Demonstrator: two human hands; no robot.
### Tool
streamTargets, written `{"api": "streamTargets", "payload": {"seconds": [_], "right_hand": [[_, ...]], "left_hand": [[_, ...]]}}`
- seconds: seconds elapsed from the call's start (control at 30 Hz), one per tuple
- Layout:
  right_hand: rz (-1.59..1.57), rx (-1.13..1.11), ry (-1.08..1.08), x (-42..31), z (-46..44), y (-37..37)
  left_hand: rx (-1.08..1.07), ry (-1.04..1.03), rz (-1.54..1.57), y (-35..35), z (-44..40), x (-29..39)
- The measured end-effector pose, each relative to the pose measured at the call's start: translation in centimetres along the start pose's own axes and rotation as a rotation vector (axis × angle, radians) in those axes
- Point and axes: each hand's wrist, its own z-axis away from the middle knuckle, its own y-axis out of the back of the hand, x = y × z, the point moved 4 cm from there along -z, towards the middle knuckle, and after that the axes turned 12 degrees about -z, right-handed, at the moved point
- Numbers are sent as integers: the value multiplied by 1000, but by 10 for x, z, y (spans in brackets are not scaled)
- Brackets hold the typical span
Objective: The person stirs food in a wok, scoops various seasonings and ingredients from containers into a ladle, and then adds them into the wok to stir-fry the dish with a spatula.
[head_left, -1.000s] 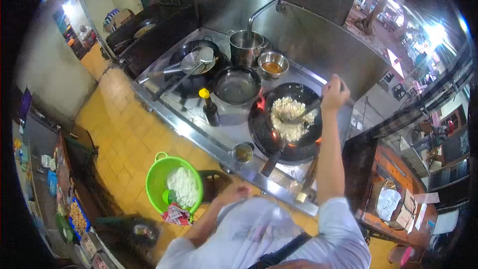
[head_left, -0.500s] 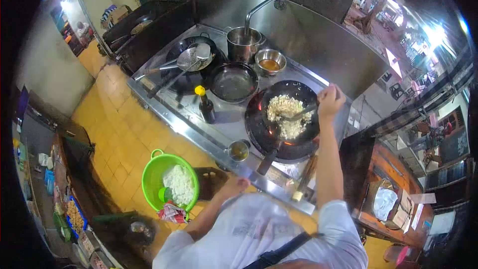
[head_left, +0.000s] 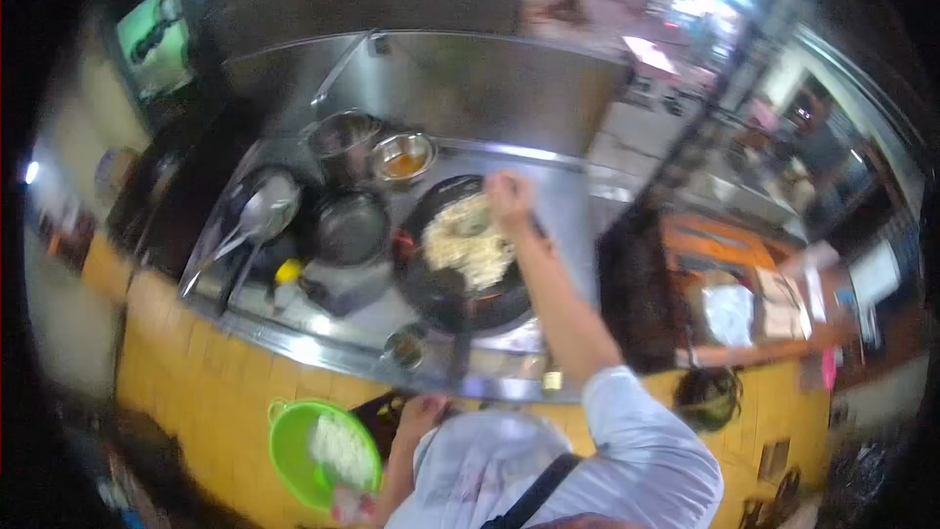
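Ladle (head_left: 475, 224) and right hand (head_left: 509, 198) moved toward the far rim of the wok (head_left: 438, 312), near the stove's (head_left: 571, 211) right edge; stirring reached farther into the food (head_left: 482, 260). Right fingers gripped the ladle; my blurred left hand's (head_left: 423, 415) I couldn't tell.

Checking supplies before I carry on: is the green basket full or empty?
Partly full: a white heap lies inside the green basket, with bare green wall showing beside it.

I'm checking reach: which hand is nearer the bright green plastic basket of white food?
Left. The left hand is beside the bright green plastic basket, off its right-hand side; the right hand is farther off, over the round black wok.
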Motion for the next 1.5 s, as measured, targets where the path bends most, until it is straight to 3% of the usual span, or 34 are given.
{"api": "streamTargets", "payload": {"seconds": [0.03,0.07,0.1,0.13,0.17,0.23,0.3,0.37,0.47,0.53,0.6,0.67,0.73,0.77,0.83,0.87,0.9,0.97,1.1,1.2,1.3,1.37,1.43,1.5], "right_hand": [[-247,-171,-467,-43,-35,0],[-417,-158,-656,-90,-63,-5],[-436,-121,-601,-135,-83,-4],[-250,-173,-433,-148,-84,0],[-411,-71,-575,-148,-64,-5],[-263,-242,-470,-137,-37,-6],[-202,-433,-471,-150,-38,-9],[-193,-483,-426,-181,-40,-3],[-168,-351,-448,-174,-15,21],[-18,-447,-534,-166,-6,23],[80,-510,-544,-166,-3,32],[259,-339,-525,-177,22,51],[-266,-113,-1527,-202,43,79],[-538,80,-1888,-185,80,86],[-768,259,-2091,-160,127,112],[-496,-33,-2177,-161,139,128],[-272,-328,-1934,-156,152,141],[503,-848,-1288,-154,148,163],[519,-810,-1169,-142,148,161],[628,-885,-1320,-97,171,155],[598,-967,-1144,-69,162,154],[675,-728,-1205,-67,173,175],[687,-780,-1193,-62,165,182],[694,-809,-1081,-73,140,173]], "left_hand": [[-42,6,20,-7,-4,-14],[-80,17,27,-6,-8,-26],[-108,64,21,-9,-14,-35],[-133,123,17,-12,-14,-34],[-92,20,-75,-12,-9,-12],[-81,-118,-172,-14,-8,9],[-171,9,-133,-22,-24,-1],[-168,18,-194,-20,-33,11],[-129,100,-160,-16,-59,5],[-94,179,-83,-7,-45,-21],[-158,86,-90,-11,-61,-12],[-162,78,-64,-11,-60,-12],[-145,85,-47,-4,-54,-12],[-128,103,-49,-6,-51,-10],[-129,37,-190,-5,-45,-7],[-124,6,-156,-8,-48,-26],[-109,-39,-121,-8,-47,-30],[-79,-47,-159,-5,-41,-20],[-163,-24,-74,-13,-41,-34],[-106,-39,-164,-15,-40,-17],[-89,-23,-150,-6,-40,-1],[-88,5,-195,-7,-47,-18],[-73,52,-93,-5,-35,1],[-11,-55,-221,0,-31,7]]}}
